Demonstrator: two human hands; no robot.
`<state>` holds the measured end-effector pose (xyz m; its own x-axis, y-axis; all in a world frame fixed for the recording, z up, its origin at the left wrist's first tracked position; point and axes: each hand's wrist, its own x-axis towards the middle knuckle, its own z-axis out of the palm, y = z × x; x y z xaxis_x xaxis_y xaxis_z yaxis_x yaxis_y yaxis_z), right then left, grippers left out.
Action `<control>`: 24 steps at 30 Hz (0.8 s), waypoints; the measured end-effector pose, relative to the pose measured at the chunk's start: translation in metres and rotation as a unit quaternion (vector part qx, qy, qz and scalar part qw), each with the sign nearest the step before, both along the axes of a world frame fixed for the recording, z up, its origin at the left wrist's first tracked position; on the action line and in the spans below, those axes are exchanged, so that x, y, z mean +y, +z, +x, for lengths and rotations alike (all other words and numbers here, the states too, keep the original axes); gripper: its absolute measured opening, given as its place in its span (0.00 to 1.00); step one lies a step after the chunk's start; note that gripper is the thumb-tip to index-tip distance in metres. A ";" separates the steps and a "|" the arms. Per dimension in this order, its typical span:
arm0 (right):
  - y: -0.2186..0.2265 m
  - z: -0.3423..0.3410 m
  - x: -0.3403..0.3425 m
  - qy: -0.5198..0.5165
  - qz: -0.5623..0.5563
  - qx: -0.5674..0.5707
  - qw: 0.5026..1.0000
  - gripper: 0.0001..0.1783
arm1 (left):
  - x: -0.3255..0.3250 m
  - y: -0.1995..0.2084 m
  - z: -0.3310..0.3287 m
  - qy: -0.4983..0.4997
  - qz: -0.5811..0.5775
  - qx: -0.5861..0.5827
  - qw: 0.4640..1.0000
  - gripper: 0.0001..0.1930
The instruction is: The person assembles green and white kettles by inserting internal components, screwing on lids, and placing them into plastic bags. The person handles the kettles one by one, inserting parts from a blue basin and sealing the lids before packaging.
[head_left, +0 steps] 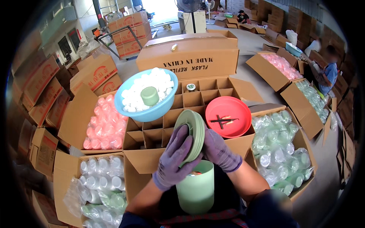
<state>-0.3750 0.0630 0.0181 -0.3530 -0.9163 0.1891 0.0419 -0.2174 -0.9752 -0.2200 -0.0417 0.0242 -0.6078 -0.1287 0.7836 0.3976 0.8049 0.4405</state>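
In front of me both gloved hands have a light green round lid (194, 133), ridged at its rim and tilted on edge. My left hand (173, 161) grips its near left side, with fingers curled over the face. My right hand (222, 154) closes on the right side; some of its fingertips are hidden behind the lid. Just below the hands stands a pale green cylindrical container (195, 193) with its top uncovered. Something reddish shows inside, too little to name. The lid is above the container, tilted away from its mouth.
A divided carton (197, 100) holds up a blue basin (146, 115) of white pieces with a green cup (149, 95), and a red dish (241, 128) with dark sticks. Cartons of wrapped pink (106, 125), white (100, 178) and green (279, 152) containers flank me. A person (329, 72) sits at right.
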 end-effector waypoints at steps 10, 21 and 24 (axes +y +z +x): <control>-0.049 0.024 0.063 -0.018 -0.003 0.115 0.993 0.25 | -0.050 -0.030 0.036 -0.305 0.230 -0.352 0.854 0.31; -0.078 0.002 0.063 0.079 -0.105 0.068 0.989 0.18 | -0.024 -0.037 0.036 -0.216 0.185 -0.229 0.931 0.17; -0.091 0.003 0.063 0.082 -0.114 0.074 0.987 0.18 | -0.014 -0.046 0.040 -0.193 0.206 -0.225 0.933 0.18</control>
<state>-0.3723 0.1265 -0.0733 -0.1568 -0.8866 0.4351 -0.0439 -0.4339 -0.8999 -0.1799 -0.0561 -0.0216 -0.9265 -0.0655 0.3706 0.3232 0.3663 0.8726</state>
